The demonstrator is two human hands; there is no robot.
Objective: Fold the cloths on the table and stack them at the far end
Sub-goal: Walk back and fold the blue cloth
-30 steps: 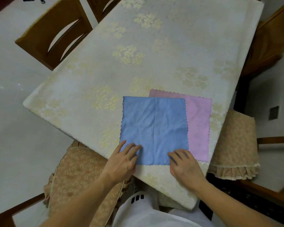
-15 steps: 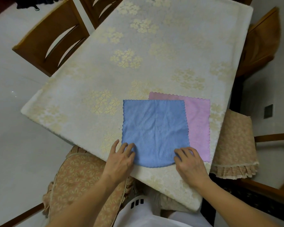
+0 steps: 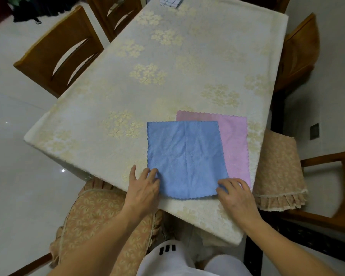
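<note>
- The blue cloth (image 3: 184,158) serves as the landmark: it lies flat and unfolded near the close end of the table (image 3: 197,62), its far edge running crosswise and its near edge bowed into a curve between the two hands.
- Left of it, the left hand (image 3: 142,187) sits at the cloth's near-left corner, palm down, forearm coming up from below. The fingers (image 3: 147,174) curl over the corner and appear to pinch it (the thumb side is hidden, so this is a judgement).
- Both hands are equally near, one per corner, with the cloth stretching directly away from them. The fold I expect carries the near edge up and over toward the far edge.
- Right of the cloth's centre, the right hand (image 3: 235,193) mirrors the left at the near-right corner, fingers bent and grasping the edge.
- Beneath the blue cloth and showing past its right and far sides lies the pink cloth (image 3: 235,144), also flat and unfolded.
- Far beyond the blue cloth, a checked cloth (image 3: 170,1) sits at the table's far end, mostly cut off by the frame.
</note>
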